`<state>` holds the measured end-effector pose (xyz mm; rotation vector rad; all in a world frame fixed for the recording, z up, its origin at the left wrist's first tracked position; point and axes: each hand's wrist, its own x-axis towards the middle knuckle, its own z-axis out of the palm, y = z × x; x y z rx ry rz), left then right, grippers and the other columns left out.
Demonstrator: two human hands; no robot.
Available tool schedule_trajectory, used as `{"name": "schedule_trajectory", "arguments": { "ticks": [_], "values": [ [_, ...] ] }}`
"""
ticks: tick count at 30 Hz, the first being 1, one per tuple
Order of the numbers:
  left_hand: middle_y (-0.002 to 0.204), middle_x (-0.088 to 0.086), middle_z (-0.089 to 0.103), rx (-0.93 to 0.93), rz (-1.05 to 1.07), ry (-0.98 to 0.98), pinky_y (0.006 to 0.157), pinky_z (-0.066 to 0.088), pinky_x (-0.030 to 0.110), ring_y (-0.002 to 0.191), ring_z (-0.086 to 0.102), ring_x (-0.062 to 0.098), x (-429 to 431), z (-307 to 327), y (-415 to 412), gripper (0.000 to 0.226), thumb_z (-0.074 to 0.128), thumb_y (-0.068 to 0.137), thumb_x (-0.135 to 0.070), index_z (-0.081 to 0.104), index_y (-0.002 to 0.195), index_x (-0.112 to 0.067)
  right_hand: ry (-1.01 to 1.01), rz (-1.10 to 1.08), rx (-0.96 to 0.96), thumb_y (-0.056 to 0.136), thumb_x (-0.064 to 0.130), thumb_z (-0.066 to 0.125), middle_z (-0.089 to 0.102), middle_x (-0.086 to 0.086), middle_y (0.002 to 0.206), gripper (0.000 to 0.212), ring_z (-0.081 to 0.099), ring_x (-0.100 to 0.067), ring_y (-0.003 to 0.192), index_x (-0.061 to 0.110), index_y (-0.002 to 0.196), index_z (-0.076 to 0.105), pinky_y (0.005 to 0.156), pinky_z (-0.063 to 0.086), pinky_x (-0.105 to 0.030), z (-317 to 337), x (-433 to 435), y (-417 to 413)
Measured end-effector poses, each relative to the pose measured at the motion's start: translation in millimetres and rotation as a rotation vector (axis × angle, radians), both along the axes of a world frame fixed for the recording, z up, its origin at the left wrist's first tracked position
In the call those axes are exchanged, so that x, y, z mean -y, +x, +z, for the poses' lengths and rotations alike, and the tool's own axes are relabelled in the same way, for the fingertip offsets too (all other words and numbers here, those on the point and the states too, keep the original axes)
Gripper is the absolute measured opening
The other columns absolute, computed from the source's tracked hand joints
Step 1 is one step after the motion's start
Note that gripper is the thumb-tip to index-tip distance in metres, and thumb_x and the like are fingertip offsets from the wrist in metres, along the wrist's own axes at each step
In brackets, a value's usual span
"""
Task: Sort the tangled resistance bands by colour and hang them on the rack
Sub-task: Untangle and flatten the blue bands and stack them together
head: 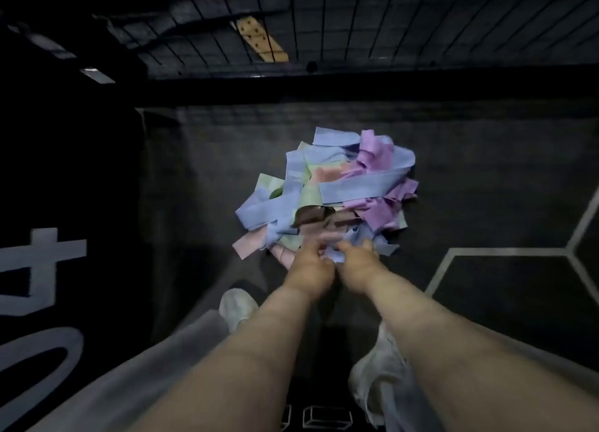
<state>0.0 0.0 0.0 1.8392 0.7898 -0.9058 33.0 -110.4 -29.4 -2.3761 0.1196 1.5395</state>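
The dark mat floor (194, 188) carries one tangled pile of resistance bands (327, 188) in blue, purple, green and pink. Grey hexagon lines (505, 252) mark the floor at 3 o'clock of the pile and large white lettering (42, 263) at 9 o'clock. A pale left shoe (236, 305) stands at 7 o'clock and a pale right shoe (376, 376) at 5 o'clock.

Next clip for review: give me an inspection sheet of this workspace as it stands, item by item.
Surface: dark floor mat, with pale hexagon lines at the right and white lettering at the left.
Job's things: pile of resistance bands in blue, purple, green and pink, tangled in one heap on the mat.
Clutter: nothing seen.
Grippers: left hand and right hand are both at the pile's near edge. The right hand seems to grip a blue band. The left fingers are blurred, so the grip is unclear.
Cables: nothing seen.
Surroundings: dark wire grid panel beyond the mat, wooden plate on it, and the person's pale shoes below.
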Motion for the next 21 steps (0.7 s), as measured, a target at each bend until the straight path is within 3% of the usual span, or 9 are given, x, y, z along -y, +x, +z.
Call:
{"name": "schedule_trajectory", "arguments": {
  "ticks": [2, 5, 7, 11, 13, 15, 17, 19, 21],
  "values": [
    [0.149, 0.012, 0.037, 0.001, -0.06, 0.033, 0.099, 0.032, 0.014, 0.133, 0.044, 0.026, 4, -30, -3, 0.043, 0.051, 0.1, -0.014, 0.05, 0.143, -0.018, -0.01, -0.043, 0.016, 0.103, 0.04, 0.046, -0.008, -0.01, 0.165, 0.051, 0.007, -0.037, 0.151, 0.041, 0.152, 0.03, 0.122, 0.015, -0.049, -26, -7, -6],
    [0.164, 0.013, 0.003, -0.059, -0.062, 0.025, 0.114, 0.021, 0.021, 0.148, 0.025, 0.025, 3, -78, -11, 0.056, 0.05, 0.101, -0.02, 0.035, 0.154, -0.03, -0.018, -0.054, 0.124, 0.101, 0.046, 0.047, 0.01, -0.008, 0.165, 0.062, 0.024, -0.037, 0.147, 0.04, 0.156, 0.018, 0.121, 0.021, -0.046, -75, -11, -23],
    [0.166, 0.011, 0.008, -0.052, -0.065, 0.006, 0.117, 0.021, 0.022, 0.148, 0.028, 0.023, 2, -104, -18, 0.061, 0.051, 0.099, -0.017, 0.03, 0.155, -0.03, -0.054, -0.008, 0.236, 0.101, 0.039, 0.045, 0.031, -0.014, 0.156, 0.05, 0.042, -0.038, 0.133, 0.035, 0.15, 0.034, 0.114, 0.033, -0.044, -97, -11, -31],
    [0.161, 0.012, 0.024, 0.038, -0.08, -0.044, 0.097, 0.015, -0.006, 0.146, 0.033, 0.024, 3, -123, -26, 0.058, 0.051, 0.099, -0.007, 0.031, 0.154, -0.005, 0.002, -0.173, 0.399, 0.099, 0.016, 0.051, 0.048, -0.01, 0.137, 0.03, 0.051, -0.029, 0.118, 0.008, 0.127, 0.059, 0.085, 0.037, -0.021, -101, -6, -27],
    [0.148, 0.017, 0.046, 0.085, -0.087, -0.048, 0.105, 0.032, 0.007, 0.135, 0.046, 0.029, 5, -115, -28, 0.046, 0.052, 0.099, -0.006, 0.046, 0.144, 0.001, -0.034, -0.257, 0.465, 0.095, 0.013, 0.056, 0.053, -0.012, 0.128, 0.03, 0.053, -0.03, 0.116, 0.009, 0.125, 0.06, 0.085, 0.039, -0.026, -87, -1, -20],
    [0.126, 0.015, 0.062, 0.097, -0.068, -0.121, 0.094, 0.048, 0.02, 0.113, 0.059, 0.025, 8, -99, -35, 0.035, 0.052, 0.097, 0.0, 0.054, 0.133, 0.002, -0.029, -0.321, 0.472, 0.091, 0.012, 0.061, 0.055, -0.016, 0.126, 0.035, 0.056, -0.034, 0.116, 0.013, 0.126, 0.055, 0.09, 0.042, -0.031, -69, 6, -17],
    [0.116, 0.006, 0.067, 0.145, -0.071, -0.111, 0.096, 0.051, 0.028, 0.106, 0.062, 0.021, 11, -87, -40, 0.04, 0.056, 0.094, -0.011, 0.057, 0.133, -0.011, -0.019, -0.312, 0.443, 0.09, 0.015, 0.065, 0.057, -0.018, 0.132, 0.046, 0.055, -0.034, 0.122, 0.01, 0.133, 0.049, 0.096, 0.043, -0.033, -56, 12, -17],
    [0.118, -0.002, 0.066, 0.16, -0.088, -0.086, 0.1, 0.051, 0.035, 0.11, 0.064, 0.022, 12, -75, -40, 0.052, 0.06, 0.086, -0.026, 0.052, 0.137, -0.026, -0.043, -0.191, 0.365, 0.086, 0.018, 0.072, 0.056, -0.014, 0.139, 0.053, 0.053, -0.031, 0.13, 0.012, 0.135, 0.054, 0.108, 0.042, -0.035, -42, 14, -16],
    [0.128, 0.002, 0.066, 0.183, -0.069, -0.115, 0.102, 0.051, 0.043, 0.113, 0.064, 0.022, 14, -76, -40, 0.064, 0.065, 0.078, -0.033, 0.05, 0.14, -0.026, -0.081, -0.06, 0.279, 0.086, 0.023, 0.073, 0.053, -0.011, 0.143, 0.048, 0.049, -0.03, 0.134, 0.02, 0.132, 0.059, 0.113, 0.039, -0.039, -29, 13, -16]
  ]
}}
